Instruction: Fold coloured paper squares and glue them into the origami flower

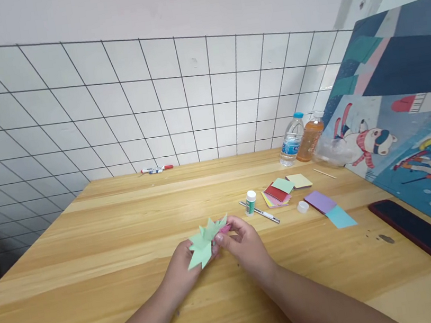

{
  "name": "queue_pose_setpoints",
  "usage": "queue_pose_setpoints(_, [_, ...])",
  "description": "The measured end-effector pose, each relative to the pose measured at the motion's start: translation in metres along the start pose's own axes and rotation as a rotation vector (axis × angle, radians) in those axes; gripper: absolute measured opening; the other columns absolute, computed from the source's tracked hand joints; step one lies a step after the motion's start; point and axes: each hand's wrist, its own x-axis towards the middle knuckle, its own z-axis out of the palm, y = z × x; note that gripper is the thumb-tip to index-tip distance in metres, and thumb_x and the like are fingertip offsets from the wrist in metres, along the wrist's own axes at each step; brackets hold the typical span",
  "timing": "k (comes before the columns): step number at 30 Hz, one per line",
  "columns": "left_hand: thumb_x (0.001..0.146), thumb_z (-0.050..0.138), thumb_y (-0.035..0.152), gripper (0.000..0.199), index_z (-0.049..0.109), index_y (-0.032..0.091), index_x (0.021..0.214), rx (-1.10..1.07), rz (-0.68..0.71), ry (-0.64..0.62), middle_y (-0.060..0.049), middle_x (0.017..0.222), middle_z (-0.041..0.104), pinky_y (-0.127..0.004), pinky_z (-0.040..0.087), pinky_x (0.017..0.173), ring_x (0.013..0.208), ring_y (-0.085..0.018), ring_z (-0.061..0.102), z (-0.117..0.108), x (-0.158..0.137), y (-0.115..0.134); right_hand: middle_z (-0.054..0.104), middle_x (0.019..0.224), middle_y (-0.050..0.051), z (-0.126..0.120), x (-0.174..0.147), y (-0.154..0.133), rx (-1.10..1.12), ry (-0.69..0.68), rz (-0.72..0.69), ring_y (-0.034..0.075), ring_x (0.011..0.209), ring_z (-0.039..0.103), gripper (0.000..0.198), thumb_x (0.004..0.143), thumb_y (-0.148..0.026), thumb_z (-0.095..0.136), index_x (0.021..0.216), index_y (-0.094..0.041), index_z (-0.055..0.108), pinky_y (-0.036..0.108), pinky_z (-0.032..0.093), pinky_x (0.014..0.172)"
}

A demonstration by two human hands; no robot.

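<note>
A pale green folded paper piece point(202, 246) with pointed tips is held above the table between both hands. My left hand point(182, 265) grips it from the left, with most of its fingers hidden behind the paper. On the other side, my right hand point(246, 240) pinches the right end, where a bit of pink paper point(225, 229) shows between thumb and fingers. Just beyond the right hand stands a glue stick point(251, 203) with a white cap. Beside it lies a slim silver utility knife point(265, 214).
Stacked coloured paper squares point(278, 194), a purple sheet point(319, 202), a blue sheet point(341, 216) and a clear cap point(302, 207) lie to the right. A water bottle point(291, 143), an orange drink bottle point(310, 140), markers point(157, 169) and a phone point(426, 236) are farther out.
</note>
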Motion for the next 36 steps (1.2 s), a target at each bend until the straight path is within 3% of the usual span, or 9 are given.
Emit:
queue_pose_setpoints(4, [0.069,0.068,0.037,0.023,0.065,0.016,0.078,-0.105,-0.027,0.015,-0.002,0.072,0.066,-0.028,0.047,0.069,0.071,-0.019,0.059,0.001,0.000,-0.008,0.063,0.074,-0.001,-0.004,0.004,0.001,0.010,0.061,-0.034,0.013,0.070,0.059,0.024,0.067,-0.030,0.074,0.077,-0.018,0.056,0.024,0.047,0.065])
queue_pose_setpoints(8, [0.071,0.068,0.036,0.021,0.066,0.015,0.076,-0.169,-0.029,-0.037,-0.002,0.070,0.066,-0.028,0.046,0.070,0.068,-0.017,0.059,0.002,0.002,-0.015,0.061,0.074,-0.002,-0.005,0.004,0.000,0.126,0.105,0.036,0.009,0.061,0.053,0.028,0.067,-0.032,0.075,0.081,-0.018,0.054,0.019,0.043,0.052])
queue_pose_setpoints(12, [0.067,0.071,0.037,0.024,0.068,0.014,0.074,-0.191,-0.080,-0.021,-0.005,0.071,0.069,-0.027,0.047,0.069,0.069,-0.017,0.061,0.002,0.004,-0.018,0.061,0.080,-0.001,-0.003,0.002,-0.002,0.221,0.093,0.099,0.009,0.066,0.055,0.033,0.065,-0.033,0.076,0.085,-0.018,0.053,0.023,0.050,0.060])
queue_pose_setpoints(21, [0.069,0.070,0.035,0.022,0.067,0.015,0.076,-0.245,-0.043,-0.036,-0.003,0.073,0.069,-0.029,0.047,0.074,0.073,-0.018,0.062,0.003,0.003,-0.012,0.061,0.079,-0.001,-0.001,-0.001,-0.008,0.104,0.089,0.074,0.009,0.063,0.054,0.029,0.066,-0.033,0.073,0.089,-0.020,0.059,0.019,0.046,0.055])
queue_pose_setpoints(26, [0.068,0.072,0.037,0.023,0.066,0.015,0.070,-0.177,-0.061,0.002,-0.003,0.068,0.069,-0.026,0.046,0.065,0.065,-0.016,0.061,0.002,0.004,-0.016,0.060,0.074,-0.002,-0.001,0.000,-0.005,0.134,0.144,0.104,0.009,0.062,0.054,0.031,0.064,-0.036,0.075,0.084,-0.019,0.058,0.023,0.050,0.058])
queue_pose_setpoints(31, [0.071,0.070,0.038,0.025,0.068,0.014,0.079,-0.204,-0.078,-0.008,-0.006,0.078,0.071,-0.029,0.047,0.072,0.074,-0.018,0.064,0.000,0.004,-0.019,0.061,0.073,-0.001,-0.003,-0.001,-0.005,0.056,0.125,0.131,0.009,0.059,0.053,0.035,0.064,-0.041,0.074,0.084,-0.016,0.060,0.023,0.050,0.056])
queue_pose_setpoints(36, [0.072,0.068,0.040,0.025,0.065,0.015,0.072,-0.128,-0.031,-0.022,-0.003,0.068,0.067,-0.024,0.045,0.065,0.065,-0.015,0.060,0.000,0.004,-0.018,0.062,0.075,0.001,-0.007,0.003,-0.006,-0.020,0.185,0.077,0.012,0.063,0.055,0.031,0.069,-0.043,0.069,0.083,-0.018,0.060,0.026,0.050,0.056])
